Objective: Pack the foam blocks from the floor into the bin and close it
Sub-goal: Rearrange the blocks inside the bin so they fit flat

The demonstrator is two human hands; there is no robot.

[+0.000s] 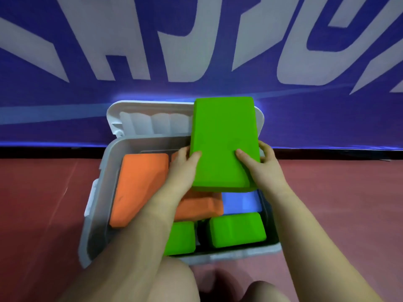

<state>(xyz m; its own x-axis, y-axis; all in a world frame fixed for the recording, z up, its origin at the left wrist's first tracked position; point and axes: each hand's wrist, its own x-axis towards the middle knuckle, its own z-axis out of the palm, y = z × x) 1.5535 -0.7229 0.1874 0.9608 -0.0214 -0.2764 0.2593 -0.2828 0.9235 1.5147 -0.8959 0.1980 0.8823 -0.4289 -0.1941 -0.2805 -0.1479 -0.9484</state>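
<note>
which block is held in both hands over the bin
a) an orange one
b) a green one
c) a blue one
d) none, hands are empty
b: the left hand and right hand grip a large green block by its sides above the open bin; the orange and blue blocks lie inside the bin.

I have both bare forearms stretched forward. My left grip (pixel 185 164) lays its thumb flat on top, fingers curled round the side; my right grip (pixel 259 163) mirrors it, thumb on top, fingers wrapped.
</note>
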